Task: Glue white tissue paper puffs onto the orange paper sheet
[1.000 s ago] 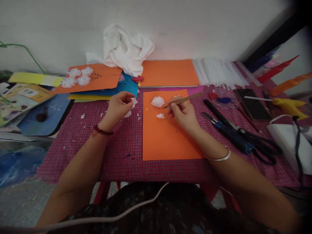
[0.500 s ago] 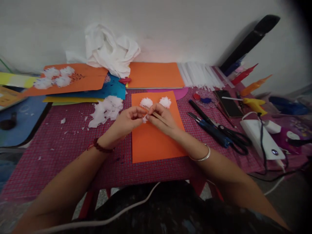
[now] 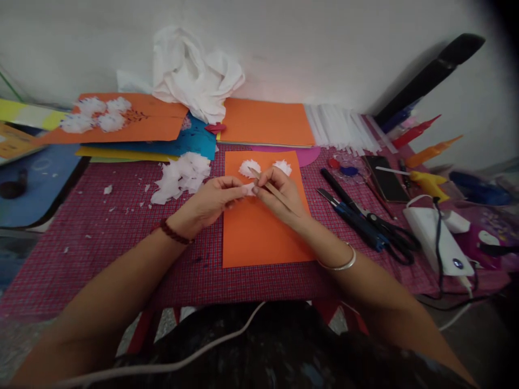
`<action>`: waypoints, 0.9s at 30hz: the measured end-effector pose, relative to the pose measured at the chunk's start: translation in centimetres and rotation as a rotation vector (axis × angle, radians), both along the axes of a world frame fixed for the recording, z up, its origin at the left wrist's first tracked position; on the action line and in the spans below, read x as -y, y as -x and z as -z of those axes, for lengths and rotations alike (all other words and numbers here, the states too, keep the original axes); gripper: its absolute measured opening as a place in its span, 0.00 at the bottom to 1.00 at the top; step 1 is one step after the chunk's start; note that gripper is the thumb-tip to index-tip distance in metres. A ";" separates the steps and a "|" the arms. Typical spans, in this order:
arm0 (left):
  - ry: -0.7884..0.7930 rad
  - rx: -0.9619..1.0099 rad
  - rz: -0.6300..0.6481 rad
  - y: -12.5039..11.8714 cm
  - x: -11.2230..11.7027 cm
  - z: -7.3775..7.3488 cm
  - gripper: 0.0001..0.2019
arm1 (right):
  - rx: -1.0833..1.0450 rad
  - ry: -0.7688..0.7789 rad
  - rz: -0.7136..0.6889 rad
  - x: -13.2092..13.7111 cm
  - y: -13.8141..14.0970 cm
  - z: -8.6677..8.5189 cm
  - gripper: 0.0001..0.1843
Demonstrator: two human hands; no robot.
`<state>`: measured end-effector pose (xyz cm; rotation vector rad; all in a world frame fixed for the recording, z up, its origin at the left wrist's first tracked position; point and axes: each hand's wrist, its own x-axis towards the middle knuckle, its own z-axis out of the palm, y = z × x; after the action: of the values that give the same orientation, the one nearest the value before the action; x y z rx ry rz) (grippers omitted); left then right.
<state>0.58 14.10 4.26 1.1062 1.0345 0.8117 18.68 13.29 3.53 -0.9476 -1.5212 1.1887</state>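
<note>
My left hand [image 3: 211,201] and my right hand [image 3: 281,195] meet over an orange paper sheet [image 3: 259,237] on the red checked cloth. Both pinch a small white tissue piece [image 3: 248,189] between their fingertips. A thin wooden stick [image 3: 270,188] lies through the fingers of my right hand, its tip pointing up and left. Two white tissue pom-poms [image 3: 248,167] sit on the sheet just beyond my fingers. A pile of white tissue scraps [image 3: 182,175] lies left of my left hand.
Black scissors [image 3: 389,232], a blue-handled tool [image 3: 351,216] and a black pen lie right of the sheet. Further right are a phone [image 3: 385,175], a yellow glue gun [image 3: 425,181] and a white pouch [image 3: 440,237]. Coloured paper sheets, a white cloth [image 3: 194,75] and white strips line the wall.
My hands were apart a second ago, the right one pointing the stick at a pom-pom. They have come together over the sheet and now pinch a tissue piece. A second pom-pom lies on the sheet.
</note>
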 end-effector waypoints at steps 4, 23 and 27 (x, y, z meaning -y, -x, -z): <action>-0.173 -0.152 -0.154 0.8 -0.5 -0.2 0.08 | -0.002 0.036 0.002 -0.4 -0.3 0.1 0.10; -0.763 -1.213 0.037 1.6 -2.1 2.1 0.09 | 0.376 -0.020 -0.077 -1.7 -1.5 2.1 0.10; -0.784 -1.178 0.031 1.9 -2.4 2.6 0.09 | 0.440 -0.077 -0.045 -1.8 -1.7 2.3 0.11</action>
<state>-1.34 16.47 1.64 2.4114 1.6874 0.4880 20.40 15.08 1.25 -1.1811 -1.9274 0.9830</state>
